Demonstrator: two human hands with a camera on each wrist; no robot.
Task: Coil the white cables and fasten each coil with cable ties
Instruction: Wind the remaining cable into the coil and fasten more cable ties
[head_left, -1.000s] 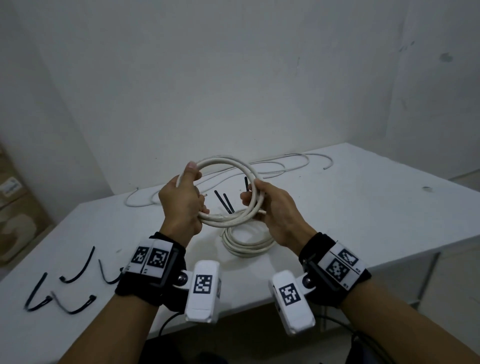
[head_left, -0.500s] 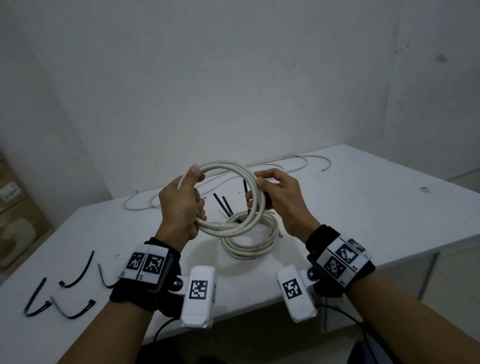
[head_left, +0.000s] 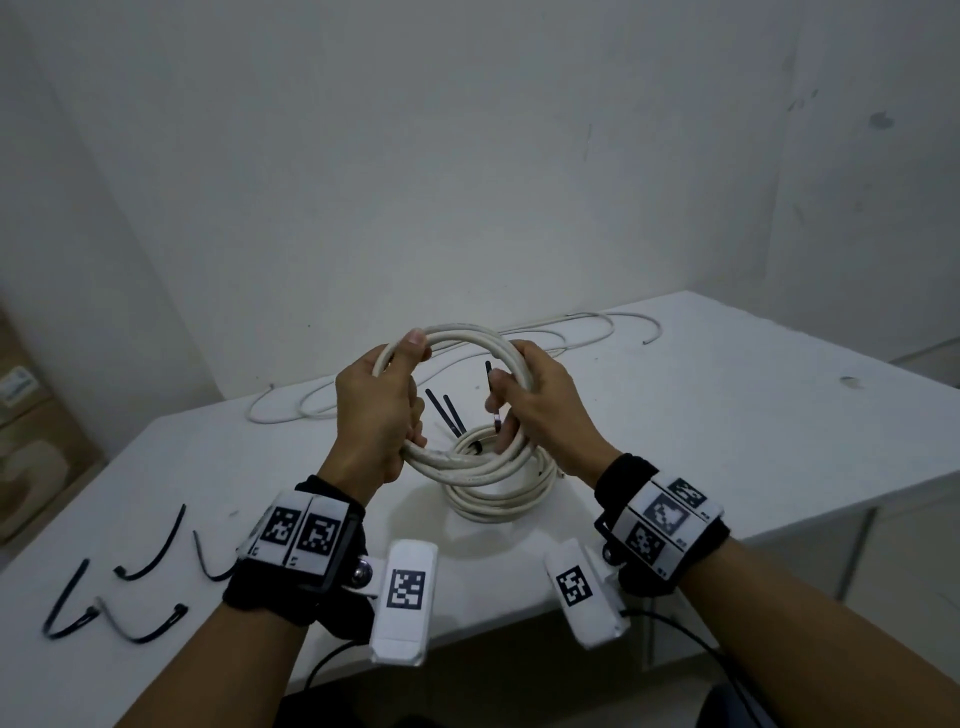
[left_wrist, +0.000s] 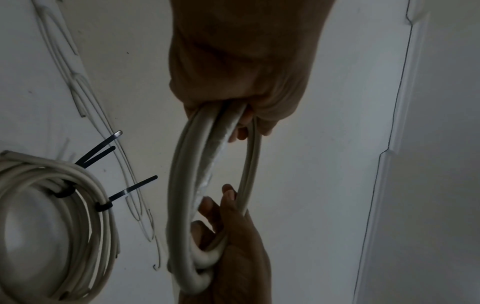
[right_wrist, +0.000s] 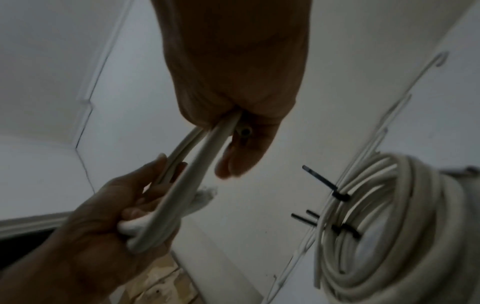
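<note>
I hold a coil of white cable (head_left: 467, 340) upright in the air above the white table (head_left: 727, 415). My left hand (head_left: 397, 400) grips its left side, thumb on the top arc. My right hand (head_left: 506, 410) grips its right side, fingers curled through the loop. In the left wrist view the held coil (left_wrist: 182, 185) runs from my left hand (left_wrist: 241, 115) down into my right hand (left_wrist: 228, 226). In the right wrist view a cut end shows inside my right hand (right_wrist: 241, 144). Below lies a second coil (head_left: 498, 499) bound with black cable ties (left_wrist: 103, 205).
A loose white cable (head_left: 571, 332) trails along the table's back edge by the wall. Several loose black cable ties (head_left: 150, 551) lie on the table's near left. A cardboard box (head_left: 31, 431) stands on the floor at left. The table's front edge runs just under my wrists.
My right hand let go of the coil's lower right and took a new hold higher on its right side. The left hand kept its grip, and the coil stands more upright.
</note>
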